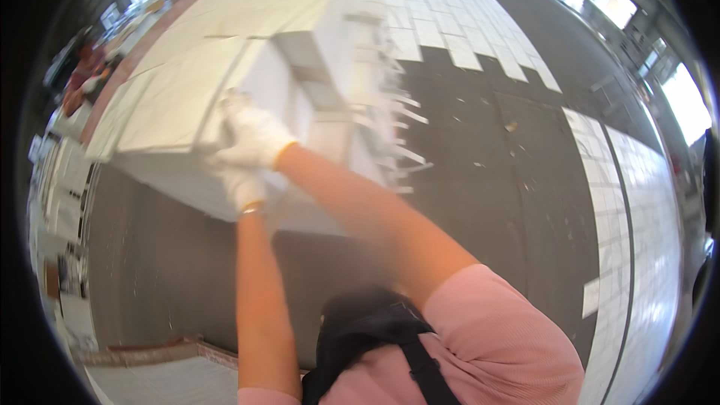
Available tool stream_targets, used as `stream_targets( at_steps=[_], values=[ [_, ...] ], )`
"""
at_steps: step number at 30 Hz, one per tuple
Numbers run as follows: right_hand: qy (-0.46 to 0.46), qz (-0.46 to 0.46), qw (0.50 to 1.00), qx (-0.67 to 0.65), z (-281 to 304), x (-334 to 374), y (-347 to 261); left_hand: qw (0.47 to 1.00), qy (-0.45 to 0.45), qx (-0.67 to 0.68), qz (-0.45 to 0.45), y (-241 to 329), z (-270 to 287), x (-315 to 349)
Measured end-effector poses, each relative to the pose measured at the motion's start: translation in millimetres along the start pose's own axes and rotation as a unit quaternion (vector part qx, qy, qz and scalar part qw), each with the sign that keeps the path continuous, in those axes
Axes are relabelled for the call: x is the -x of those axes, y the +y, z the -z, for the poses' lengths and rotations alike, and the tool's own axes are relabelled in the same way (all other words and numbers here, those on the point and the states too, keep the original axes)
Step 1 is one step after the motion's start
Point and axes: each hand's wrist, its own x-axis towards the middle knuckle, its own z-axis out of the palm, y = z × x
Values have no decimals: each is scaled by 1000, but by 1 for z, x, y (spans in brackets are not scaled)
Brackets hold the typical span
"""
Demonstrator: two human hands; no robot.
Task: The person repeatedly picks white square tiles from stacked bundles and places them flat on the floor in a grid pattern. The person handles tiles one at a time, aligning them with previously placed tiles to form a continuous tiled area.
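Both my hands wear white knit gloves with yellow cuffs and are close together at the near side of a tall stack of pale stone tiles (180, 101). My right hand (253, 133) lies against the edge of the stack, its thumb apart from the other fingers. Just below it, my left hand (244, 186) is partly covered by the right one. Motion smears the fingers of both, so their grip on a tile cannot be made out. Beside them, the stack has a stepped gap (307, 67) between upright white faces.
Rows of white tiles (427, 11) lie on the grey floor (480, 135) beyond the stack, and more tiles (637, 202) run along the right. Thin white strips (409, 154) stick out by the stack. At the far left is another person (86, 75). A reddish-framed pale panel (165, 371) sits lower left.
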Motion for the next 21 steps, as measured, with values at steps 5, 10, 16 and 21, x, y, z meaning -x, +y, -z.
stream_targets(
  at_steps=[5, 10, 16, 21],
  values=[
    [27, 12, 1000, 5, -3, 3, 1, 992, -78, -78, 64, 7, 16, -1],
    [25, 11, 999, 30, -9, -5, 4, 983, -116, -107, 98, 11, 21, -6],
    [38, 15, 999, 16, -13, -5, 5, 977, -133, -124, 114, 14, 24, -7],
    [57, 15, 998, 21, -22, -10, 11, 972, -155, -124, 129, 18, 27, -8]
  ],
)
